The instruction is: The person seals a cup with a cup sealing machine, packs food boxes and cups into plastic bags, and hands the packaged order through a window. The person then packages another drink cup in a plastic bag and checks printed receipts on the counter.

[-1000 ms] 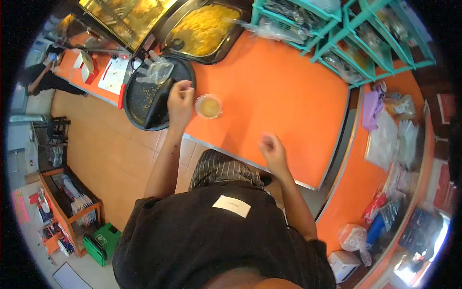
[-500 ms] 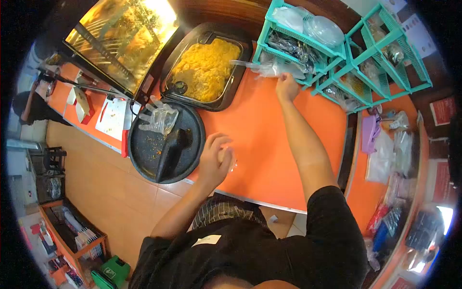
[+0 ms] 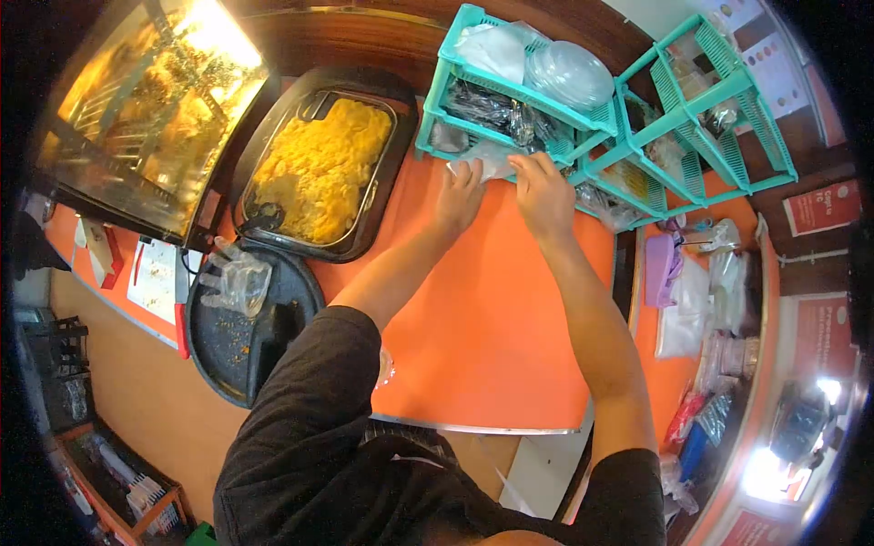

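Both my hands are at the front of the teal rack's lower shelf, on a clear plastic bag (image 3: 492, 162). The fingers of my left hand (image 3: 460, 196) are closed on the bag's left end. On its right side, my right hand (image 3: 544, 193) pinches the bag between thumb and fingers. Part of the bag lies over the shelf edge, so its full shape is hidden. The teal rack (image 3: 596, 118) holds more plastic bags and clear round lids (image 3: 571, 76) on its tiers.
Left of my arms stands a black pan (image 3: 398, 127) of yellow food (image 3: 323, 164). A round black lid (image 3: 296, 282) bears a clear plastic glove (image 3: 238, 278). The lit glass display case (image 3: 137, 118) is at the far left. A purple holder (image 3: 663, 268) stands right of the orange tabletop (image 3: 492, 318).
My left hand has moved from above the tabletop, near the black lid, up and right to the plastic bag. My right hand remains at the bag. The view has shifted right.
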The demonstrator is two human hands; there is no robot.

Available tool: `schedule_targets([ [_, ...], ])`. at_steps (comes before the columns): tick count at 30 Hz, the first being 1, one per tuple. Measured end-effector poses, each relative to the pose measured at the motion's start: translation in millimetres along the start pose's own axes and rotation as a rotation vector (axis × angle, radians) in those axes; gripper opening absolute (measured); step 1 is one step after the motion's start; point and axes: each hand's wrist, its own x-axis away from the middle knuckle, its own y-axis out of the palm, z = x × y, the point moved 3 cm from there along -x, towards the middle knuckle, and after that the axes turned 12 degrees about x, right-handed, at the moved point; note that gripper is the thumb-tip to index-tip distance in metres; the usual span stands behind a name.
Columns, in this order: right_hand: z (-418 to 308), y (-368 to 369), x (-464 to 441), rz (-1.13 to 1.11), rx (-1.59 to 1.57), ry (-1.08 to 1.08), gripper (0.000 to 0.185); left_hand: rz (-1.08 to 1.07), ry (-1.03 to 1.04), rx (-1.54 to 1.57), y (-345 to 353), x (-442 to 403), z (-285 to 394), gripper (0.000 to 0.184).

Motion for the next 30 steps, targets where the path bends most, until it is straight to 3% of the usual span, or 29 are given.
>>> schedule_targets([
  [3,20.9,6.5,-2.4,0.028,0.076,-0.026,0.010,0.136,0.400,-0.094,-34.6,0.5,13.8,0.039],
  [6,13.4,-15.4,-11.3,0.108,0.009,-0.037,0.011,-0.144,0.227,-0.119,-10.6,-12.8,15.6,0.039],
  [12,4.4,-30.3,1.2,0.160,0.012,-0.092,0.014,-0.273,0.144,-0.195,15.7,-36.7,-0.5,0.032],
  [15,5.8,-43.9,5.9,0.225,-0.003,-0.074,0.012,-0.396,0.128,-0.093,29.7,-44.4,-6.0,0.029],
  [17,8.7,-66.9,5.5,0.438,0.048,-0.112,0.007,-0.400,0.055,0.031,100.2,-37.6,-20.2,0.027],
  [19,15.0,-103.8,-5.3,0.520,0.019,-0.005,0.005,-0.465,-0.008,0.235,128.4,-52.6,-43.4,0.028],
  [22,31.2,-153.3,-6.3,0.390,0.079,0.314,0.005,-0.534,-0.127,0.467,121.7,-79.4,-63.1,0.035],
  [24,57.0,-167.4,21.1,0.244,-0.151,0.448,0.008,-0.420,-0.311,0.342,101.0,-89.6,-66.3,0.041],
  [25,63.6,-168.8,35.8,0.192,-0.342,0.453,0.011,-0.608,-0.251,0.351,66.7,-95.1,-73.1,0.047],
  [27,81.8,-154.3,78.4,-0.050,-0.514,0.637,0.012,-0.348,-0.251,0.185,104.6,-90.5,-82.0,0.045],
  [29,89.2,-149.1,121.4,-0.223,-0.588,0.833,0.014,-0.363,-0.165,0.110,81.7,-80.1,-60.0,0.041],
  [30,84.8,-144.9,137.8,-0.274,-0.589,0.927,0.015,-0.501,-0.082,0.104,21.6,-79.9,-52.9,0.039],
])
